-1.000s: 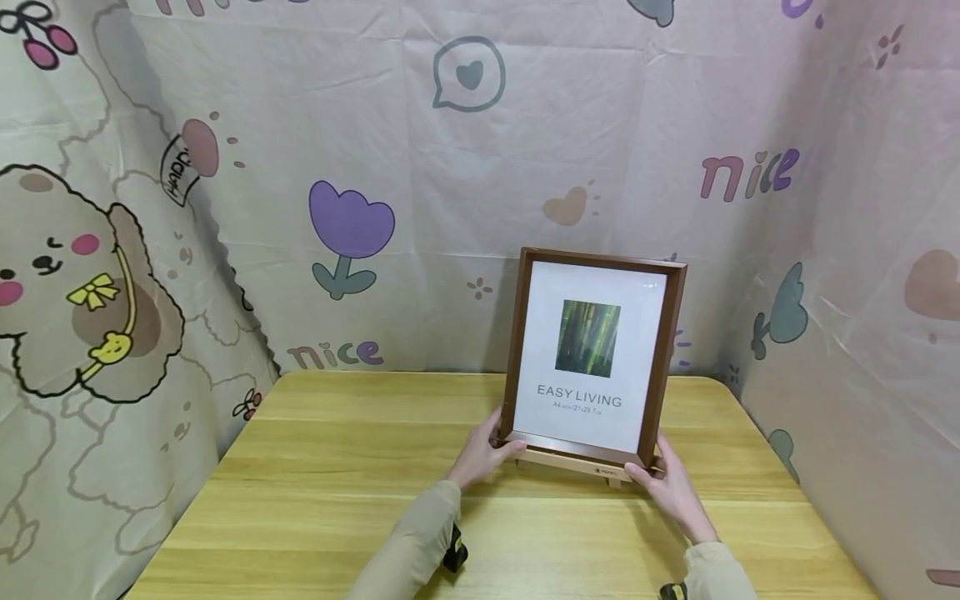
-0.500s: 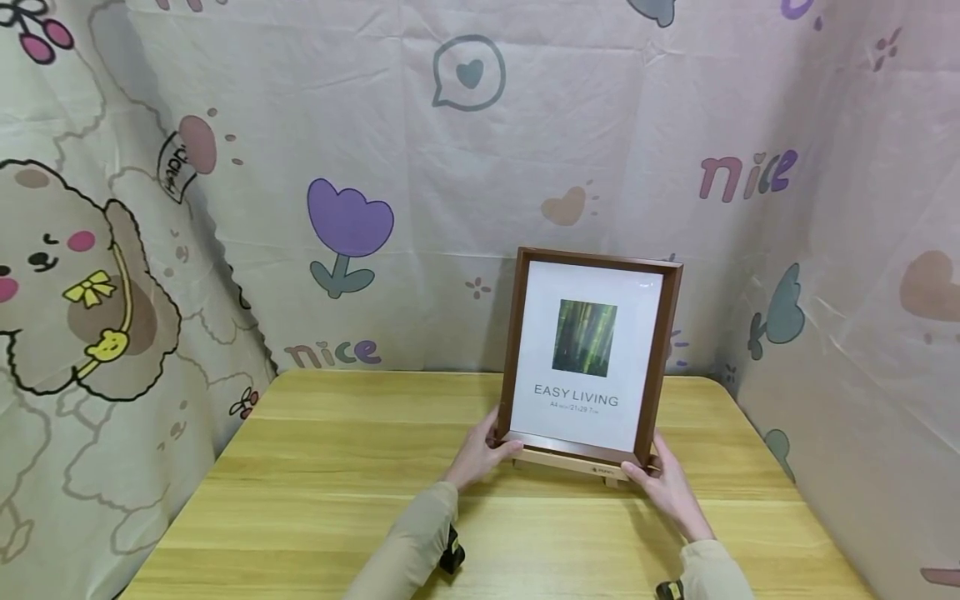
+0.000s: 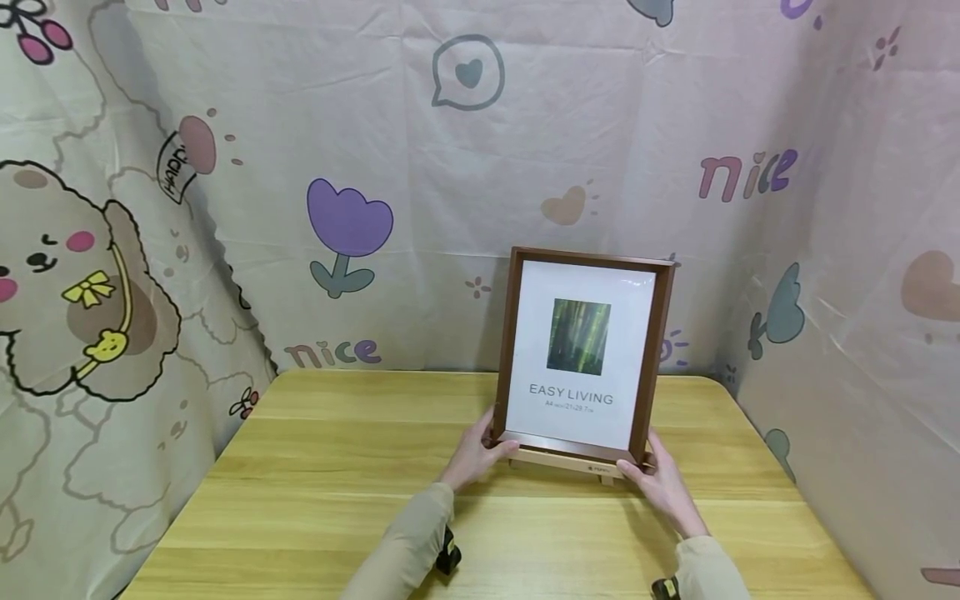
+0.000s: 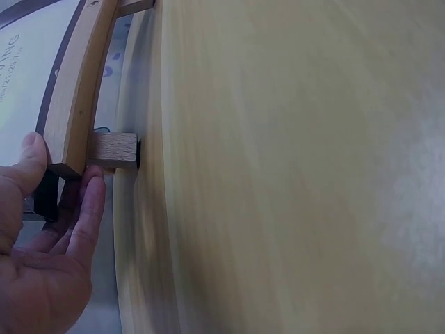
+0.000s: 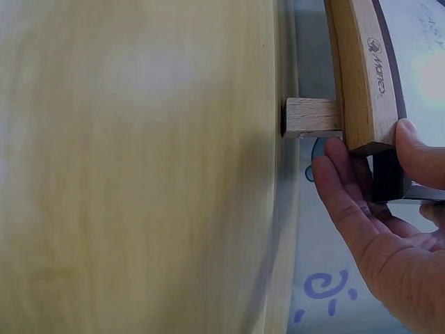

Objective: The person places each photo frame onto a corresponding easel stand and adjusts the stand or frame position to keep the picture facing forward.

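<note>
In the head view a brown picture frame (image 3: 577, 342), with a bamboo print and "EASY LIVING" on its white sheet, leans back slightly on the light wooden ledge (image 3: 562, 461) of a small easel. My left hand (image 3: 472, 454) grips the frame's lower left corner, thumb in front and fingers behind and below. At the lower right corner, my right hand (image 3: 663, 482) holds it the same way. Both wrist views show fingers close by the ends of the ledge and its short wooden feet (image 4: 115, 149). Most of the easel is hidden behind the frame.
The easel stands on a yellow wooden table (image 3: 337, 500), right of its middle. A patterned cloth (image 3: 420, 150) hangs behind the table and along both sides. Each wrist wears a black strapped device (image 3: 448, 554).
The picture frame and easel have shifted slightly to the left, with both hands moving along. Each hand keeps its hold on its lower corner.
</note>
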Demonstrator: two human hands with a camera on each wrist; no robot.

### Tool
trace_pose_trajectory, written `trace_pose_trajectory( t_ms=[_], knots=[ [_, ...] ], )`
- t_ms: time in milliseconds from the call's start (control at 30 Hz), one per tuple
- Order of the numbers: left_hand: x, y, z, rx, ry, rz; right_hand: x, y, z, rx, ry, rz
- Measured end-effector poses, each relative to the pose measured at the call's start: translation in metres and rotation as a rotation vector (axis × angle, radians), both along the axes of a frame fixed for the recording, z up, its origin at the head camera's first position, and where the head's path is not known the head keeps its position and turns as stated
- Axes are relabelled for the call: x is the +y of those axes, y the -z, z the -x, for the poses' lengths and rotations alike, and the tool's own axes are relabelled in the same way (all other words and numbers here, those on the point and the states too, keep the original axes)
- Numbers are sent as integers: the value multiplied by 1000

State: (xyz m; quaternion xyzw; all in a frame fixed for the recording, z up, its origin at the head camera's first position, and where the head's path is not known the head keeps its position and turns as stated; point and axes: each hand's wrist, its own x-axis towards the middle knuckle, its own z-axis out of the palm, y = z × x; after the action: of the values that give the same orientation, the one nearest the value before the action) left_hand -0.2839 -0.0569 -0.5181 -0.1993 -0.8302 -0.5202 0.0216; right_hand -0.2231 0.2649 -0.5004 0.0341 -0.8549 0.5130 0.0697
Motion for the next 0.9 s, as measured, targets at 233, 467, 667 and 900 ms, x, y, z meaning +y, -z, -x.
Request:
trace_pose_trajectory(
  t_ms=[233,467,667,900],
  knots=[
    [-3,-2,-2,-14,-17,7,-2,1,2,28,-22,3],
    [-5,-1,-3,-27,-34,2,-5,0,3,10,-29,22],
    [-7,0,-4,-9,-46,10,-7,0,3,-7,-17,19],
    [-10,-3,-6,-17,-47,-1,-10,0,5,-28,-25,29]
  ],
)
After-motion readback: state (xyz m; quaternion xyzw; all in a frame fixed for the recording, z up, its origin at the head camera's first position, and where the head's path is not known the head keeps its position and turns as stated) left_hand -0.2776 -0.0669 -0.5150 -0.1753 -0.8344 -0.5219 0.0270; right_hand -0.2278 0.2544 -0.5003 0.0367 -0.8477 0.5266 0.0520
